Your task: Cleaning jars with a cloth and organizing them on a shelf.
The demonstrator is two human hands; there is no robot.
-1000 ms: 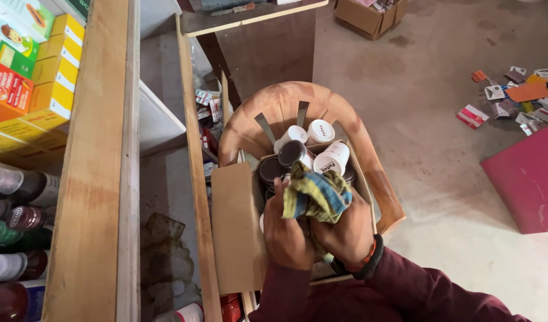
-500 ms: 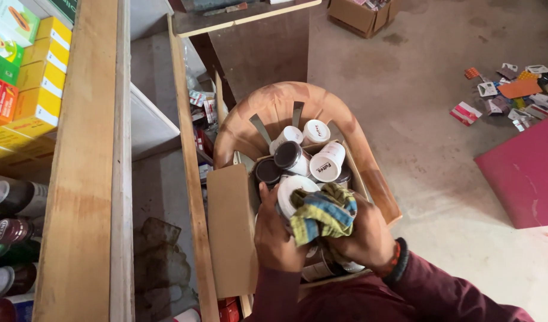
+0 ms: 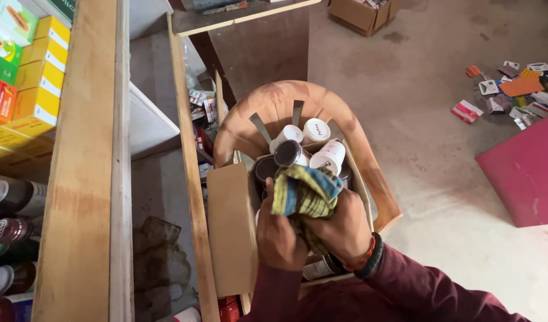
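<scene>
My left hand (image 3: pixel 278 232) grips a white jar that is almost wholly hidden under a yellow, green and blue checked cloth (image 3: pixel 303 192). My right hand (image 3: pixel 339 229) presses that cloth over the jar's top. Both hands hover over an open cardboard box (image 3: pixel 231 220) holding several white jars (image 3: pixel 317 131) with dark or white lids. The box rests on a brown plastic chair (image 3: pixel 321 101).
A wooden shelf frame (image 3: pixel 83 179) stands at the left with yellow cartons (image 3: pixel 38 77) and dark bottles (image 3: pixel 11 229). A dark wooden counter (image 3: pixel 262 42) is behind the chair. Scattered small packets (image 3: pixel 512 89) and a red mat (image 3: pixel 524 173) lie on the concrete floor at the right.
Half a second ago the jar's white top was exposed beside the cloth. The cloth has since moved up and over it, covering the jar between both hands.
</scene>
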